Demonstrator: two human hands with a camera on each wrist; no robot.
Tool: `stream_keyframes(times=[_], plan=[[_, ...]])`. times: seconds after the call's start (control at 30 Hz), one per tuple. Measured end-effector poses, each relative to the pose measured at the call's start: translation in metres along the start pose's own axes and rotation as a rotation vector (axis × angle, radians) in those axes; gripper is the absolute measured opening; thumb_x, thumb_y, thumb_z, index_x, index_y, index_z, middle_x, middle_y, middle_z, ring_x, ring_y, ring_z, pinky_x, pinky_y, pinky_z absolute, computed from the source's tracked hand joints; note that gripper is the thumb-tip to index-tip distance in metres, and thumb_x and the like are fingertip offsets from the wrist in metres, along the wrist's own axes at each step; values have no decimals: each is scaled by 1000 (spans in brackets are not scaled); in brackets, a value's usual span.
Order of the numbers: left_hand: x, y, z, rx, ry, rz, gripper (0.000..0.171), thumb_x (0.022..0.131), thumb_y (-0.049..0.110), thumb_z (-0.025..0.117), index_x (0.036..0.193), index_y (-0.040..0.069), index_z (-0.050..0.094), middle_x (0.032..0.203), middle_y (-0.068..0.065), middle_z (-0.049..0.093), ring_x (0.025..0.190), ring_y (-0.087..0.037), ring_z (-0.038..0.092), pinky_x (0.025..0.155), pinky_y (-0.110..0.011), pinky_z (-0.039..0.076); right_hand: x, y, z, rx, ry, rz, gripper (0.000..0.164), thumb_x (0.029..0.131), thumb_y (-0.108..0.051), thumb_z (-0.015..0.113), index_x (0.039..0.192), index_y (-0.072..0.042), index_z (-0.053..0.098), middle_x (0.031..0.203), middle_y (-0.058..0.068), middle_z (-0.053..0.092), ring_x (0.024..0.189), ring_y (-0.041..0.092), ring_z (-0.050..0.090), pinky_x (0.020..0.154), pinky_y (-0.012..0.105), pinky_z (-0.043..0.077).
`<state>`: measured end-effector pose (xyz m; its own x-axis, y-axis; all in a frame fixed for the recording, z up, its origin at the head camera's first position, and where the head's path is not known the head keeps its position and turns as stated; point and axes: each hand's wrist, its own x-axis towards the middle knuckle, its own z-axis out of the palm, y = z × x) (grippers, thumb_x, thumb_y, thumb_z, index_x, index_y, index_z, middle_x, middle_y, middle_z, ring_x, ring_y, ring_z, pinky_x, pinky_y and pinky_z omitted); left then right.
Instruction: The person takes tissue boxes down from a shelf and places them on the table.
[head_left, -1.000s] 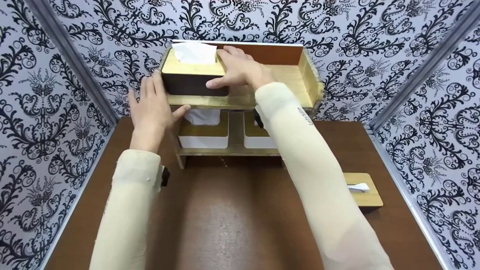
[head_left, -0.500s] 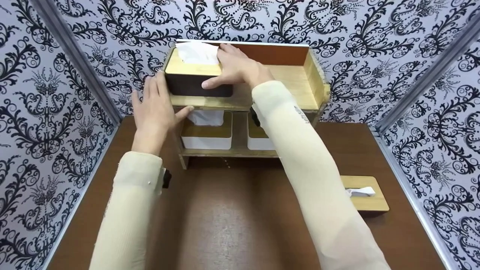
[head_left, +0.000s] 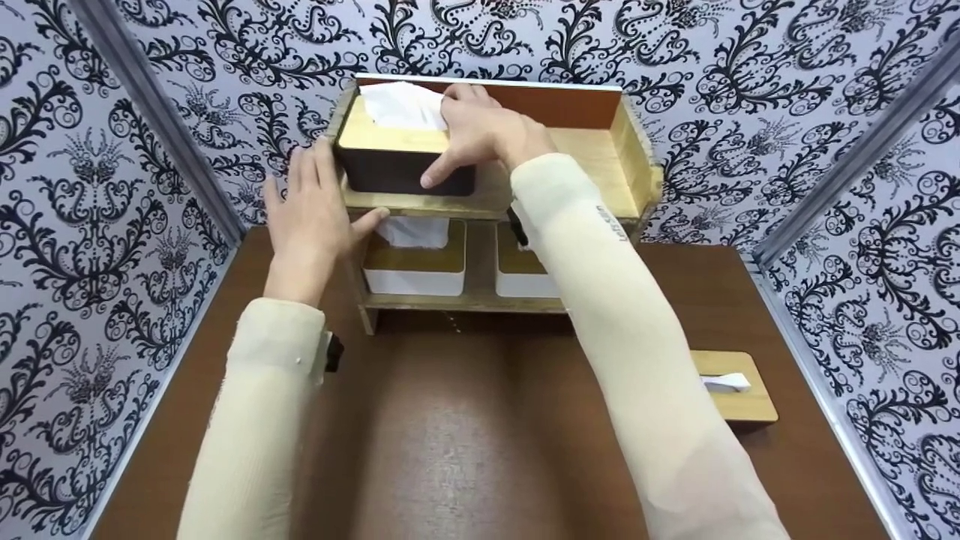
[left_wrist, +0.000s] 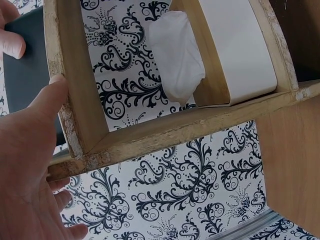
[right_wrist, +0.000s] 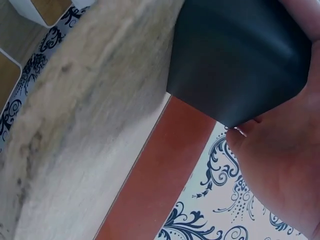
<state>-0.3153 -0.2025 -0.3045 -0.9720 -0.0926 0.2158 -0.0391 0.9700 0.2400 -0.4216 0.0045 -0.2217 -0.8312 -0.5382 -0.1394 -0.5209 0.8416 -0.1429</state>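
A black tissue box (head_left: 382,171) with a light wood lid and a white tissue sticking out sits at the left of the upper tier of a wooden shelf (head_left: 585,172). My right hand (head_left: 484,135) grips its right end, thumb on the front face and fingers toward the back. In the right wrist view the dark end of the box (right_wrist: 235,55) lies against the palm. My left hand (head_left: 304,214) holds the shelf's left side. Its thumb presses the front edge of the upper board (left_wrist: 60,95), while the fingers lie along the outer side.
Two white tissue boxes with wood lids, one left (head_left: 416,283) and one right (head_left: 525,285), stand on the lower tier. Another wood-lidded tissue box (head_left: 750,405) lies on the brown table (head_left: 450,450) at right, partly behind my right sleeve. Patterned walls enclose the table.
The black tissue box has shifted slightly right on the upper tier, together with my right hand. My left hand stays on the shelf's side. The head view has shifted a little.
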Motion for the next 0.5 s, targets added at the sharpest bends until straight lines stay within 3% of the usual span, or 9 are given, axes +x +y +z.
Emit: stream_keyframes(times=[0.13, 0.2, 0.3, 0.4, 0.5], plan=[[0, 0, 1, 12, -5, 0, 116, 82, 66, 62, 156, 10, -9, 165, -15, 5, 153, -34, 5, 121, -65, 4, 2, -1, 0, -9, -40, -8, 122, 68, -77, 68, 155, -6, 21, 166, 9, -4, 154, 25, -3, 128, 39, -2], [1, 0, 1, 15, 0, 5, 116, 82, 66, 62, 156, 11, -9, 165, -15, 6, 153, -34, 6, 121, -66, 5, 4, -2, 1, -30, -39, -14, 122, 69, -79, 64, 155, -5, 20, 166, 9, -7, 154, 25, -6, 127, 40, -7], [1, 0, 2, 28, 0, 8, 116, 83, 66, 61, 156, 10, -9, 164, -15, 7, 153, -33, 7, 121, -66, 5, 6, -4, 2, -60, -10, -28, 117, 69, -78, 65, 151, -4, 29, 164, 12, 12, 151, 29, 12, 128, 41, 5], [0, 0, 2, 39, -5, 2, 116, 83, 66, 61, 155, 10, -11, 165, -15, 6, 153, -33, 6, 121, -66, 4, 6, -6, 3, -77, 29, -45, 107, 67, -73, 70, 141, -2, 41, 150, 12, 34, 136, 30, 32, 121, 39, 24], [0, 0, 1, 42, -13, -3, 117, 83, 68, 59, 155, 10, -13, 165, -15, 3, 153, -33, 4, 121, -65, 2, 4, -7, 4, -64, 46, -47, 98, 66, -69, 73, 133, -2, 47, 137, 11, 42, 122, 28, 37, 111, 38, 33]])
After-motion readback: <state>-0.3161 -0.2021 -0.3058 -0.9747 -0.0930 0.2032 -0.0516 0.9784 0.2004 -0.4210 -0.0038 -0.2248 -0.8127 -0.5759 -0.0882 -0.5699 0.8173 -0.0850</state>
